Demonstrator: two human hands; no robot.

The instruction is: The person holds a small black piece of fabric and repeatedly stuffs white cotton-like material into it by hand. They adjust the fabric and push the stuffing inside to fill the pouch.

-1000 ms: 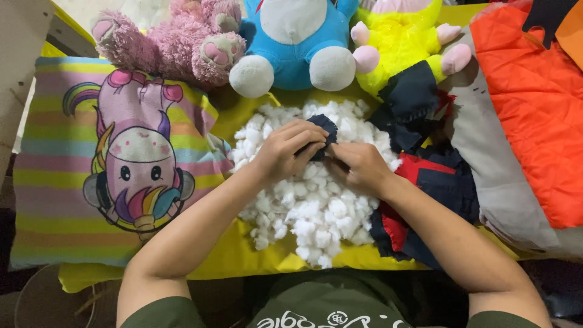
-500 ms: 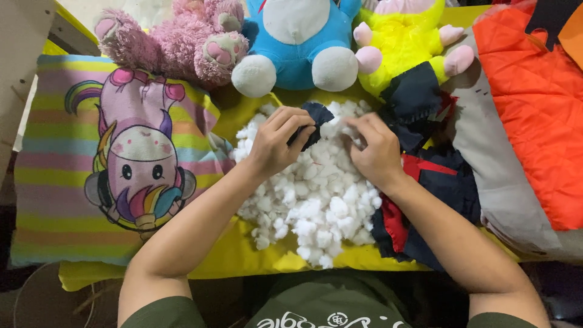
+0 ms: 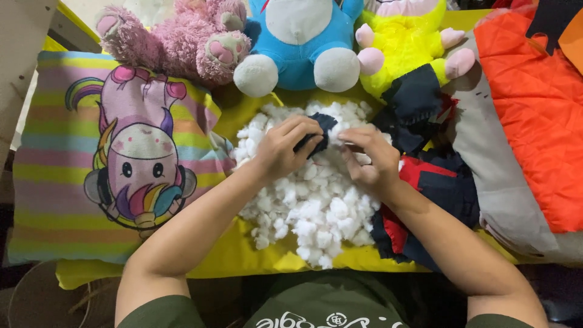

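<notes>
Far left: striped pillow with a cartoon unicorn (image 3: 130, 164) lies flat on the yellow cloth (image 3: 243, 258); above it a pink plush toy (image 3: 182, 39), then a blue plush toy (image 3: 300, 45), both well clear of the work. Centre: pile of white stuffing balls (image 3: 310, 212) heaped on the yellow cloth, directly in front of the person. Left hand (image 3: 282, 149) rests palm down on the top of the pile, forearm coming in from lower left, wrist nearly straight, fingers curled and pinched shut on a small dark fabric piece (image 3: 317, 135) that sits at the upper edge of the pile. Right hand (image 3: 370, 159) comes in from lower right, wrist bent slightly inward, fingertips bunched and closed on a tuft of stuffing just beside the fabric piece; whether it also touches the fabric I cannot tell. Judgement on technique: keep the left pinch firm so the fabric opening stays held up off the pile; feed small tufts with the right fingertips rather than a fistful, pressing each one in before taking more, so loose balls are not dragged off the heap. Right of the hands: yellow plush toy (image 3: 404, 48) behind, crumpled navy and red garment (image 3: 434, 182) touching the pile's right edge, then an orange quilted jacket (image 3: 534, 115) at far right.
</notes>
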